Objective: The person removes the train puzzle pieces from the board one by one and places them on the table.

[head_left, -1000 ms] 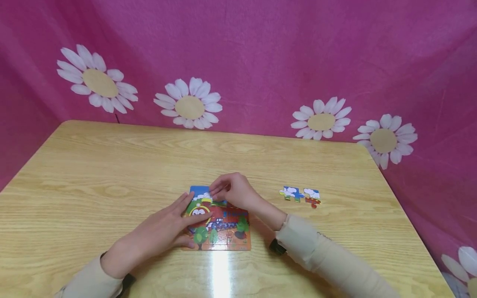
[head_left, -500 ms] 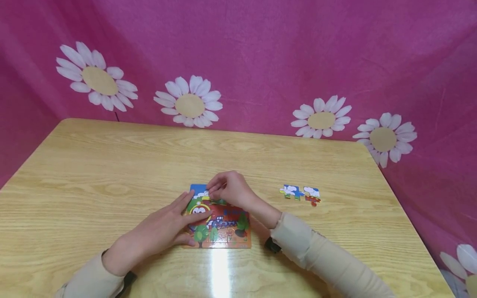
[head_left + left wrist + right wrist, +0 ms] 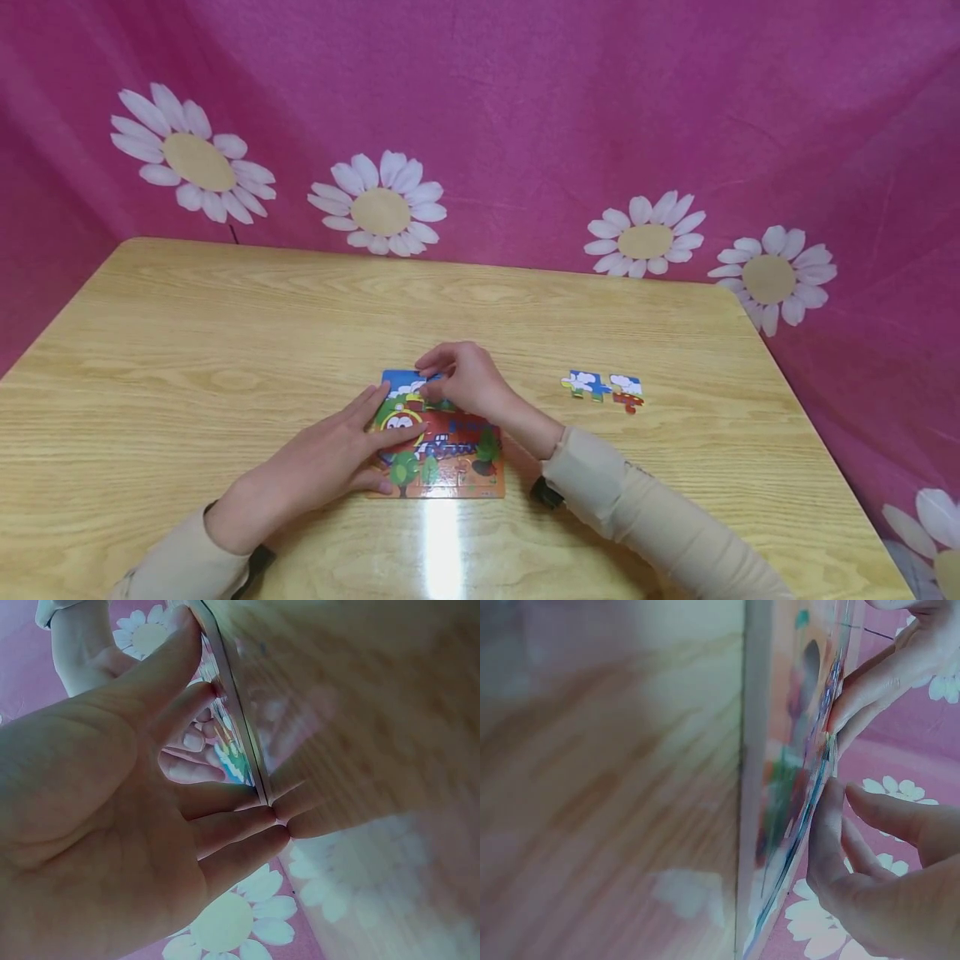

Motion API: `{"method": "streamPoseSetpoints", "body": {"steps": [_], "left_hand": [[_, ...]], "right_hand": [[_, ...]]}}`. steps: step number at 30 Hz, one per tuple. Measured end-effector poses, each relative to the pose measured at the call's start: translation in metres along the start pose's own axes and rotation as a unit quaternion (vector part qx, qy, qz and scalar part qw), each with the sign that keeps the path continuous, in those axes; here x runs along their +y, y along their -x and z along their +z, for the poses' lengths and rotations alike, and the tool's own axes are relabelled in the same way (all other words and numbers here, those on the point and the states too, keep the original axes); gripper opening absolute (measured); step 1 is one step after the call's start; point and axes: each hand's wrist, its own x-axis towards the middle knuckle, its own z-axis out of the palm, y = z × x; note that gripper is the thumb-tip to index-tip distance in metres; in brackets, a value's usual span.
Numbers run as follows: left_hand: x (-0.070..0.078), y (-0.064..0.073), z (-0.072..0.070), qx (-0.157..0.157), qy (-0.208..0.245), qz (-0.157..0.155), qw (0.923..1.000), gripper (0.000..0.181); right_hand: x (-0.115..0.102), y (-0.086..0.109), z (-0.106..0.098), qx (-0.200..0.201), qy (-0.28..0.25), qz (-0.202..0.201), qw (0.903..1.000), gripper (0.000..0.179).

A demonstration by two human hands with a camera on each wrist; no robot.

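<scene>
A jigsaw puzzle [image 3: 450, 475] with a red cartoon train and green trees lies flat on the table. My left hand [image 3: 322, 458] rests on its left side, fingers spread and nearly straight, the thumb by the lower left corner. At the puzzle's upper edge my right hand [image 3: 468, 383] bends its fingers and thumb about a blue-and-green puzzle piece [image 3: 441, 406], mostly covered by the hand. In the right wrist view, the right thumb and forefinger are close together at the puzzle's surface. Several fingers of the left hand [image 3: 112, 787] meet the puzzle's edge in the left wrist view.
Two loose puzzle pieces lie right of the puzzle: a blue one with a cloud [image 3: 587, 384] and a blue, white and red one [image 3: 627, 392]. The wooden table [image 3: 225, 358] backs onto a pink curtain [image 3: 517, 125] printed with white flowers.
My right hand has shifted slightly left along the puzzle's top, and its thumb and fingers have parted a little. The left hand stays in place.
</scene>
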Motion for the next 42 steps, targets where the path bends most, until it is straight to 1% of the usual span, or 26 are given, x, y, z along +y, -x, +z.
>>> {"method": "streamPoseSetpoints", "body": {"steps": [5,11,20,23,29,33,38,42], "left_hand": [[-0.001,0.0,0.0,-0.007,0.007,-0.001,1.0,0.061],[0.0,0.0,0.0,-0.003,0.004,0.003,1.0,0.061],[0.0,-0.001,-0.001,0.003,-0.004,0.002,1.0,0.063],[0.0,-0.001,-0.001,0.0,-0.001,-0.003,1.0,0.063],[0.001,-0.001,-0.001,-0.014,0.006,-0.018,0.9997,0.063],[0.001,-0.001,-0.002,-0.022,0.01,-0.022,0.9995,0.063],[0.001,-0.001,-0.001,-0.019,0.01,-0.02,0.9996,0.064],[0.001,-0.001,-0.001,-0.018,0.01,-0.019,0.9996,0.064]], "right_hand": [[-0.001,-0.002,0.002,0.0,-0.015,-0.01,0.9998,0.018],[-0.005,-0.002,0.002,-0.016,-0.039,-0.023,0.9988,0.01],[0.0,-0.002,-0.01,-0.033,-0.043,-0.03,0.9981,0.011],[0.003,-0.001,-0.019,-0.036,-0.052,-0.021,0.9978,0.012],[0.014,0.005,-0.044,-0.021,-0.036,0.002,0.9991,0.012],[0.026,0.01,-0.062,-0.013,-0.034,0.006,0.9993,0.011],[0.042,0.015,-0.082,-0.009,-0.025,-0.006,0.9996,0.011],[0.052,0.02,-0.095,-0.008,-0.014,-0.002,0.9999,0.012]]}}
